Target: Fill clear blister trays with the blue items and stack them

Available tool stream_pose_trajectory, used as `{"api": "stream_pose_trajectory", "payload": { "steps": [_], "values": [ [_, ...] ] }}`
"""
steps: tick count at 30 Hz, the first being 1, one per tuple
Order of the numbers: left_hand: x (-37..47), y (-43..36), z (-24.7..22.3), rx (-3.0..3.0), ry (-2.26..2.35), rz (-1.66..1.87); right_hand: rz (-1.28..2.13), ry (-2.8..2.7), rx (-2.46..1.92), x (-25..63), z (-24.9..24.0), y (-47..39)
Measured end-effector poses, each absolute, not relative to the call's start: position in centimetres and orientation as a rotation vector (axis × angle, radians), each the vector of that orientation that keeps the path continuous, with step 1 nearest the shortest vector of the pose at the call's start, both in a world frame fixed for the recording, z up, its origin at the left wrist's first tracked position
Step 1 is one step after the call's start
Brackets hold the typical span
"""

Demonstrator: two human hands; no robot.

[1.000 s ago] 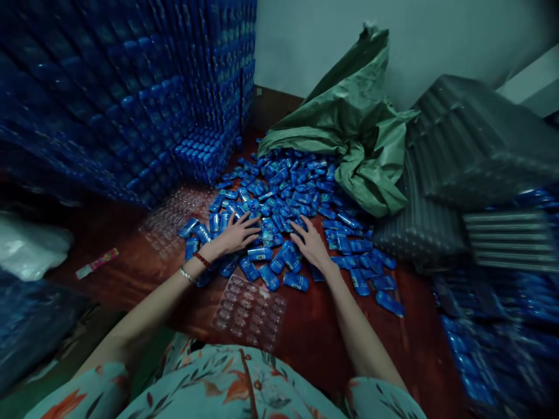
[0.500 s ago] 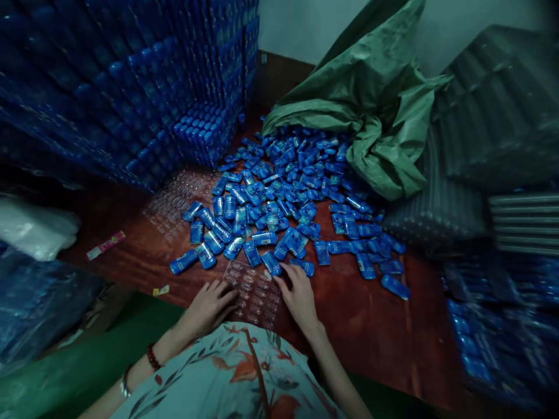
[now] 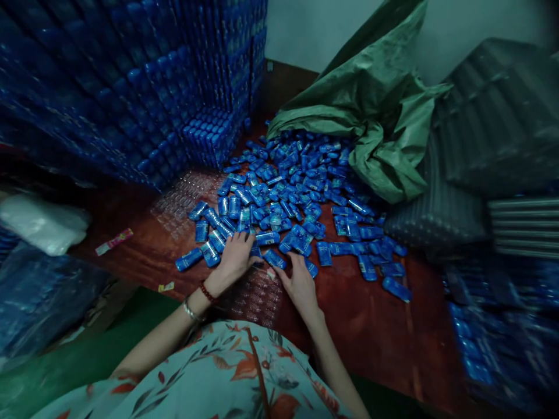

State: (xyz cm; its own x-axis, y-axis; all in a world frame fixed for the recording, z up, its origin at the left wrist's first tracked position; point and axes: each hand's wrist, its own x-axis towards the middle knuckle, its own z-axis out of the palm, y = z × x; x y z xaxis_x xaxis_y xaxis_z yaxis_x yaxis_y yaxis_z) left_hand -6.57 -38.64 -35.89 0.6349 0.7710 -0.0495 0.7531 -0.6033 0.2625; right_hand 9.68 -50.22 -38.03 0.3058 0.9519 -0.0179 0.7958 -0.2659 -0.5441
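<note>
My left hand (image 3: 236, 259) reaches over the near edge of a pile of small shiny blue packages (image 3: 283, 198). Its thumb and fingertips close around one blue package (image 3: 255, 251), partly covered by the hand. To its right, my right hand (image 3: 301, 285) has thumb and forefinger at the right end of another blue package (image 3: 275, 259), lying tilted on the table. A small pale scrap (image 3: 271, 273) shows by the right thumb. Between my wrists, close to my body, lies a clear plastic tray (image 3: 255, 299) with rows of moulded hollows.
A second clear tray (image 3: 183, 198) lies at the left, before tall stacks of blue packages (image 3: 209, 137). A green sack (image 3: 384, 116) spreads behind the pile. Stacked grey trays (image 3: 493, 116) stand right. A pink strip (image 3: 114, 241) rests on the red-brown table (image 3: 358, 326).
My left hand has moved from the clear tray forward and right onto a blue package. The right hand stays by its package, with slightly shifted fingers. The view has shifted a little.
</note>
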Motion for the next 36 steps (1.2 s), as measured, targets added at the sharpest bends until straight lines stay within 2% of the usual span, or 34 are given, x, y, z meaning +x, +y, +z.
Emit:
{"api": "stream_pose_trajectory", "payload": {
  "steps": [7,14,19,22,28,32,36],
  "values": [
    [-4.1,-37.2,-36.6,2.647,1.137,-0.063,0.383,-1.438,-1.894,12.1,-37.1,-48.8],
    [-6.4,-36.8,-36.9,2.619,1.002,-0.065,0.371,-1.991,-2.036,11.7,-35.8,-45.1],
    [-5.9,-36.3,-37.4,2.576,0.983,-0.045,0.258,-2.04,-2.107,10.9,-37.0,-44.2],
    [-5.9,-36.2,-37.8,2.519,0.936,0.029,0.255,-1.952,-2.07,11.0,-37.7,-44.3],
    [-8.0,-36.4,-37.0,2.163,0.729,0.43,0.417,-1.617,-1.827,11.6,-38.0,-45.6],
    [-10.7,-37.0,-35.4,2.057,0.85,0.605,0.362,-1.401,-1.841,12.6,-38.3,-46.2],
    [-12.9,-38.7,-34.6,2.028,0.938,0.594,0.366,-1.437,-1.882,14.0,-38.2,-46.0]
  ]
}}
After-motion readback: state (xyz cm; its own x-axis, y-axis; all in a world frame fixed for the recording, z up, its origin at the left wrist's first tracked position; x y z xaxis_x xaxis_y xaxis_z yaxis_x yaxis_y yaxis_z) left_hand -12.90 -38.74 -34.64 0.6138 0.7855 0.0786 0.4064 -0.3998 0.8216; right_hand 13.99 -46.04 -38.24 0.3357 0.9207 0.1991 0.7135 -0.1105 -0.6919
